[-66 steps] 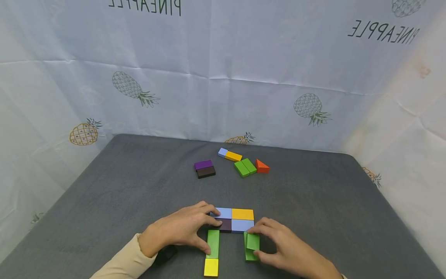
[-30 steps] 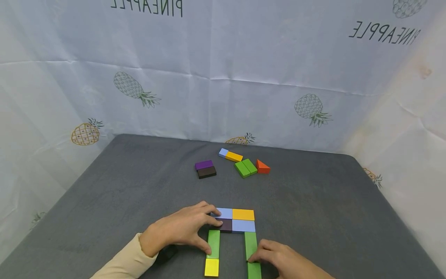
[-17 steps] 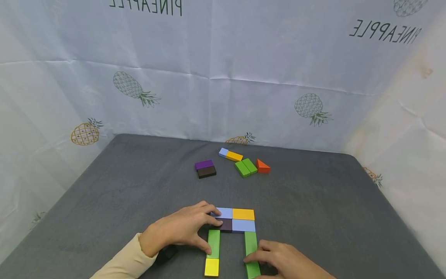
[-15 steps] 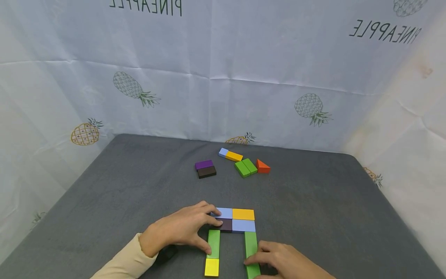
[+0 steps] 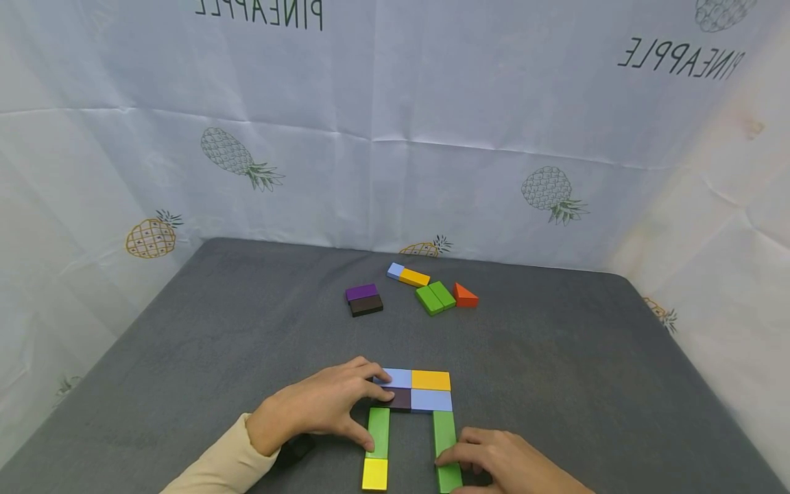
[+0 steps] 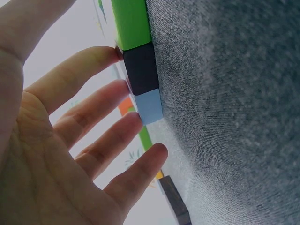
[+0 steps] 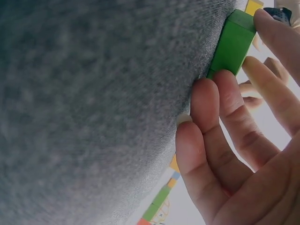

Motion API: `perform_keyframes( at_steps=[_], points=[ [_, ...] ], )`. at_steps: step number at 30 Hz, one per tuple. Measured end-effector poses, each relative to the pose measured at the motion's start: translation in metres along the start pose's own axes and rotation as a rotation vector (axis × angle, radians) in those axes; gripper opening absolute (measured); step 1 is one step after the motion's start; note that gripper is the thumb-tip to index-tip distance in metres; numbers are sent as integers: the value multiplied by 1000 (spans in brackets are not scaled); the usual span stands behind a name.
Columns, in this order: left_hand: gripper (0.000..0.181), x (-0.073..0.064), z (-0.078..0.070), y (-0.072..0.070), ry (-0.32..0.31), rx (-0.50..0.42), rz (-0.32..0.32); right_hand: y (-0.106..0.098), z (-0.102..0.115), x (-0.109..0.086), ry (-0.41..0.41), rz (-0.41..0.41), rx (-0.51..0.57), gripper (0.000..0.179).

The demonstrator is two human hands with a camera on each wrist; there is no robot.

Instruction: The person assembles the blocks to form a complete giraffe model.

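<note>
My left hand (image 5: 317,401) rests on the left side of a flat block layout. Its fingertips touch a light blue block (image 5: 400,377) and a dark block (image 5: 401,399), and the thumb lies on a green block (image 5: 380,429) with a yellow block (image 5: 375,473) at its near end. On the other side, my right hand (image 5: 494,456) pinches the near part of a green strip (image 5: 444,432) between thumb and index finger. The right wrist view shows the thumb at the end of the green block (image 7: 232,44). Any seam under my fingers is hidden in the head view.
An orange-yellow block (image 5: 432,380) and another light blue block (image 5: 431,400) complete the top rows. Farther back lie purple (image 5: 361,292) and dark brown (image 5: 367,306) blocks, a blue-and-yellow pair (image 5: 413,277), green blocks (image 5: 435,298) and a red triangle (image 5: 465,296).
A green block in my right hand was tilted over another green one. It now lies flat, extending that right column toward me. My right hand moved nearer; the left stayed still.
</note>
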State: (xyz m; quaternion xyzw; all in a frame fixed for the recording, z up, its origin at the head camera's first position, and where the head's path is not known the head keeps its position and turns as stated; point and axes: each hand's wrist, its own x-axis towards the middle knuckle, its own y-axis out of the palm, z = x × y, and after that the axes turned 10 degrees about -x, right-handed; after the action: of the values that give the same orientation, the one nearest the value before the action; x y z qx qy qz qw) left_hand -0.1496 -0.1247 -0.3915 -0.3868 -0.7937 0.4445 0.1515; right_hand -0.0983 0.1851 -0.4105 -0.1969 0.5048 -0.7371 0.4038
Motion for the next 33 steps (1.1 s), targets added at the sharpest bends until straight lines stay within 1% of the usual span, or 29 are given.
perform_keyframes(
  at_steps=[4,11,17,20,26,29,33],
  points=[
    [63,0,0,0,0,1,1,0,0,1,11,0,0,35],
    [64,0,1,0,2,1,6,0,0,2,6,-22,0,36],
    [63,0,1,0,-3,-1,4,-6,0,0,35,-48,21,36],
    [64,0,1,0,-6,0,7,-10,1,-1,68,-43,41,37],
    [62,0,0,0,-6,13,6,-15,1,0,150,-3,53,41],
    [62,0,0,0,9,32,-1,-14,0,1,155,13,50,42],
    [65,0,-1,1,23,43,3,-12,1,2,143,13,37,41]
  ],
)
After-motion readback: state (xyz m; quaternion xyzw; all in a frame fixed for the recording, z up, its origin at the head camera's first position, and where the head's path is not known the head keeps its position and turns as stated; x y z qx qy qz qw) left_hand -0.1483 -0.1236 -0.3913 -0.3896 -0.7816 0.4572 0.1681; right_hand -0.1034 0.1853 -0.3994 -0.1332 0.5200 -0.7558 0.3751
